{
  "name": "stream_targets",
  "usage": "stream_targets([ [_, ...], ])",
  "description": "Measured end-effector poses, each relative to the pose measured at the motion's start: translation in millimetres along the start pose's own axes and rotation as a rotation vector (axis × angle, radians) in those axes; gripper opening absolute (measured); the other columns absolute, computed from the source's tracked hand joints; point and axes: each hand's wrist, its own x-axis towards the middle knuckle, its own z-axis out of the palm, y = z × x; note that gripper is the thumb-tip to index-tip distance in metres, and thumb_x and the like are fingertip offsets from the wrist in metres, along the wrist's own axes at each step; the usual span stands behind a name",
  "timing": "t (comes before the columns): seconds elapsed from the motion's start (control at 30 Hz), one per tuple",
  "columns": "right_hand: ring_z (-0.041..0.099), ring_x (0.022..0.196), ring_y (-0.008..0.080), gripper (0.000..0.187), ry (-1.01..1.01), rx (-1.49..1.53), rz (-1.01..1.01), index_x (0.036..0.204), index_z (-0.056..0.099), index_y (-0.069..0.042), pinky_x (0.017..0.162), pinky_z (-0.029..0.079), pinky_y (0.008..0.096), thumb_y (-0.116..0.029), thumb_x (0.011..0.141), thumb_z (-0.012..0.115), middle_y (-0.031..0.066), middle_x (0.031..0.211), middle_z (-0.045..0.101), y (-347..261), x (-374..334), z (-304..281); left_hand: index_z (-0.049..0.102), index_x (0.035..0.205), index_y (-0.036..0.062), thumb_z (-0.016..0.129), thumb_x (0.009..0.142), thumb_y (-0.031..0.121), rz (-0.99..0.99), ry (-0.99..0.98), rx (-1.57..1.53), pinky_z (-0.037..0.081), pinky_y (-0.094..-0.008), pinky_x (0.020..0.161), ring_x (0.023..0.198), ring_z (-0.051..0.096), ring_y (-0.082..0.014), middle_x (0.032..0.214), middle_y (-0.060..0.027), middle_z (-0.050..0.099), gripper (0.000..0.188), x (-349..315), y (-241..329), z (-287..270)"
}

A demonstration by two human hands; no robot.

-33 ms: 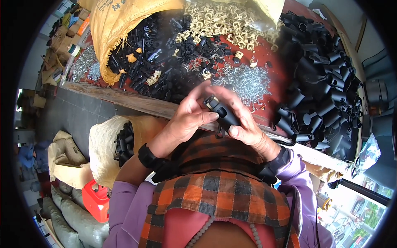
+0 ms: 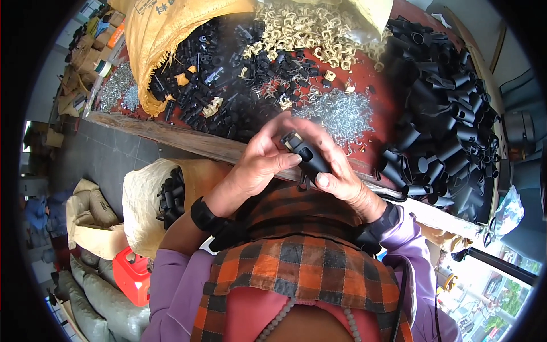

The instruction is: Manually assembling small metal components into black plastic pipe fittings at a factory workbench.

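Note:
Between my two hands, just off the table's near edge, is a black plastic tubular housing with a cream-coloured piece seated in its upper end. My left hand closes on that upper end, its thumb pressed beside a square opening in the side. Around the lower part wraps my right hand, thumb on the near end and fingers along the far side. A thin black strip hangs beneath the housing. Beyond my fingertips lies a heap of small silvery metal parts; the fingers' undersides are hidden.
The red table has a wooden edge. Cream clips and small black parts are heaped at the back, beside a yellow woven sack. Black tubular housings pile up right. Below left stand an open sack and a red jug.

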Motion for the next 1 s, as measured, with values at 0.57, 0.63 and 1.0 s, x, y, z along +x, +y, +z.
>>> stream_targets([
  [0.57,0.046,0.098,0.0202,0.069,0.13,0.159,0.003,0.121,0.031,0.004,0.088,0.033,0.03,-0.039,0.073,0.055,0.0128,0.106,0.048,7.2,14.4,3.4,0.037,0.12,0.011,0.057,0.075,0.001,-0.107,0.006,-0.152,0.046,-0.0291,0.079,0.088,0.052,-0.0136,0.097,-0.0012,0.049,0.051,0.4,-1.1,-1.1],
  [0.63,0.048,0.095,0.019,0.066,0.151,0.198,-0.014,0.12,0.033,0.005,0.086,0.035,0.0296,-0.036,0.073,0.054,0.0122,0.103,0.049,8.7,14.4,4.4,0.037,0.121,0.0109,0.057,0.075,0.001,-0.114,0.015,-0.149,0.045,-0.029,0.079,0.089,0.052,-0.0136,0.097,-0.001,0.049,0.05,-0.2,-2.2,-2.0],
  [1.0,0.048,0.097,0.0199,0.074,0.228,0.26,0.069,0.117,0.037,0.004,0.088,0.033,0.0301,-0.047,0.067,0.053,0.0134,0.103,0.051,5.2,16.4,10.5,0.038,0.12,0.0103,0.056,0.076,0.002,-0.091,0.071,-0.103,0.046,-0.028,0.079,0.092,0.051,-0.0131,0.098,-0.0006,0.049,0.048,-2.9,-1.2,3.1],
])
